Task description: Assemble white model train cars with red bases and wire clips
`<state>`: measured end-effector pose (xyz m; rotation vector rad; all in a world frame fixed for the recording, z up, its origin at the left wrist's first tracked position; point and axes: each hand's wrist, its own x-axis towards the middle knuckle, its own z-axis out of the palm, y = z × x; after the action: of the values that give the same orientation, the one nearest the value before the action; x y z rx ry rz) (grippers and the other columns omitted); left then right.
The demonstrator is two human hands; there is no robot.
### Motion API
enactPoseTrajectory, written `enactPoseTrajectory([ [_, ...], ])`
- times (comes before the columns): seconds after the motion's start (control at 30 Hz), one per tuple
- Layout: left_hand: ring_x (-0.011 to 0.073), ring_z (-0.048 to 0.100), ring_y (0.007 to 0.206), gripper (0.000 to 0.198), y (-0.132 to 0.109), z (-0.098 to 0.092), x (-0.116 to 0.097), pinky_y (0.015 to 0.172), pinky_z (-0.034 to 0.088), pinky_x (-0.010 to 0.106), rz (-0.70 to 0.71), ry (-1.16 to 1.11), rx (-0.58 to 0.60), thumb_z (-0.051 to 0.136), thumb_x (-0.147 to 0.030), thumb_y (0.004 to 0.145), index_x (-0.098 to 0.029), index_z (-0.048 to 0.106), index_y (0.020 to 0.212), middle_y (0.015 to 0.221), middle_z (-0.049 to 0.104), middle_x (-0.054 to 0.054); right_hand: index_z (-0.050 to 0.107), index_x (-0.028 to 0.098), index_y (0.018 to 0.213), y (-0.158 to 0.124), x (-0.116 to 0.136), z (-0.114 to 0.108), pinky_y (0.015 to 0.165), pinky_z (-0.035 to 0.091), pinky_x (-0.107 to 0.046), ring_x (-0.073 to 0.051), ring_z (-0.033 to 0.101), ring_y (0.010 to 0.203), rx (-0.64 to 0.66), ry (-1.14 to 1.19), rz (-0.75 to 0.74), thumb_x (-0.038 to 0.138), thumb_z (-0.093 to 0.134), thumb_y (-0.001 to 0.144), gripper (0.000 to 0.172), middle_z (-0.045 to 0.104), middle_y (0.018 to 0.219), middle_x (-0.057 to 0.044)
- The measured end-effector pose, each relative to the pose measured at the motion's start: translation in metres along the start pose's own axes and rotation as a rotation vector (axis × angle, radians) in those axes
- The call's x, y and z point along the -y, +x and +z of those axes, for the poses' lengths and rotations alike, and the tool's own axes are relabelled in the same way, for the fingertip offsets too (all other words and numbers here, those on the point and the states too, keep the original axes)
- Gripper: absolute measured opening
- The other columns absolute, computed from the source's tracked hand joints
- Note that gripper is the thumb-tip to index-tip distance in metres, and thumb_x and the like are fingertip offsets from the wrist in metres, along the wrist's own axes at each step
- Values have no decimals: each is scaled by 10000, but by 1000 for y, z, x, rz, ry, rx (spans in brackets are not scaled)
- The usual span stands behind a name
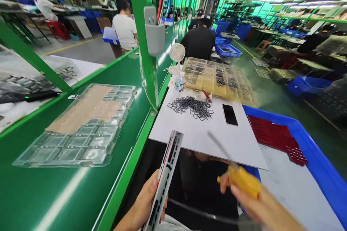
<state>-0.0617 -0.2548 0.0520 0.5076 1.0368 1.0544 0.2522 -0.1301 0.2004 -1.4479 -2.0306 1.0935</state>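
Note:
My left hand (148, 196) is closed around a long, narrow grey slotted strip (166, 178). A thin red line runs along its side, and dark slots line its face. It slants upward, its far end just at the near edge of the white board (184, 130). On the right, my right hand (252, 202) grips a yellow air blow gun (244, 180) with a long thin nozzle, blurred by motion. The nozzle points up and left over the board, apart from the strip. A pile of dark bent wire pieces (192, 106) lies further back on the board.
A black phone (230, 114), a bottle (179, 82) and a small fan (177, 53) stand or lie ahead. Compartment trays (217, 79) sit behind. To the right is a blue bin (311, 144) with red parts (273, 135). A clear tray (92, 140) rests on the green conveyor (65, 191).

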Motion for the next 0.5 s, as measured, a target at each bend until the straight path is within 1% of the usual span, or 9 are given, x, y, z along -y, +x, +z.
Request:
enactPoseTrajectory([
  [0.03, 178, 578, 480, 1009, 6, 3, -3, 467, 498, 285, 13, 73, 16, 554, -951, 907, -319, 443, 1685, 693, 664, 13, 809, 273, 959, -21, -22, 16, 780, 670, -447, -294, 746, 836, 73, 6, 105, 736, 653, 949, 488, 799, 963, -98],
  [0.07, 189, 606, 526, 1001, 10, 5, -6, 504, 531, 300, 30, 156, 46, 568, -922, 927, -312, 427, 1708, 728, 677, 23, 811, 280, 1009, -37, -39, 30, 864, 668, -461, -319, 766, 934, 104, 8, 209, 750, 619, 967, 510, 811, 1019, -102],
  [0.1, 200, 631, 576, 975, 15, 8, -10, 543, 559, 317, 50, 241, 81, 576, -891, 951, -314, 423, 1723, 774, 692, 36, 805, 288, 1064, -48, -50, 42, 934, 655, -468, -333, 767, 1019, 117, 6, 285, 759, 598, 978, 522, 816, 1078, -99],
  [0.13, 210, 647, 619, 939, 18, 10, -12, 575, 579, 330, 70, 321, 115, 571, -862, 976, -321, 428, 1730, 819, 703, 48, 793, 293, 1093, -54, -57, 50, 970, 641, -464, -333, 761, 1060, 121, 1, 336, 767, 578, 987, 531, 814, 1104, -91],
  [0.17, 216, 652, 645, 903, 21, 11, -14, 594, 588, 340, 84, 390, 148, 554, -841, 999, -330, 434, 1733, 851, 710, 56, 778, 292, 1082, -55, -60, 56, 962, 636, -450, -325, 756, 1048, 129, -11, 362, 770, 557, 998, 533, 808, 1088, -81],
  [0.27, 216, 631, 653, 816, 27, 10, -18, 611, 592, 351, 100, 498, 211, 500, -786, 1053, -341, 443, 1734, 882, 722, 65, 705, 273, 956, -47, -56, 63, 827, 618, -389, -284, 728, 902, 192, -47, 347, 732, 519, 1033, 501, 765, 932, -48],
  [0.33, 214, 619, 652, 789, 28, 5, -17, 619, 599, 351, 85, 508, 210, 495, -754, 1070, -338, 436, 1738, 879, 724, 62, 649, 266, 893, -42, -51, 67, 770, 582, -360, -267, 713, 854, 266, -73, 334, 666, 519, 1052, 450, 741, 878, -36],
  [0.43, 218, 616, 658, 818, 22, -5, -14, 601, 600, 332, 77, 497, 134, 506, -758, 1063, -311, 429, 1744, 867, 724, 62, 608, 257, 878, -48, -43, 86, 763, 517, -353, -267, 719, 880, 481, -176, 312, 453, 538, 1048, 268, 750, 919, -45],
  [0.5, 221, 627, 666, 823, 15, -11, -11, 586, 592, 318, 88, 510, 69, 499, -757, 1065, -295, 432, 1743, 903, 745, 75, 603, 249, 900, -58, -40, 103, 774, 478, -364, -278, 724, 904, 643, -277, 273, 288, 541, 986, 113, 763, 982, -63],
])
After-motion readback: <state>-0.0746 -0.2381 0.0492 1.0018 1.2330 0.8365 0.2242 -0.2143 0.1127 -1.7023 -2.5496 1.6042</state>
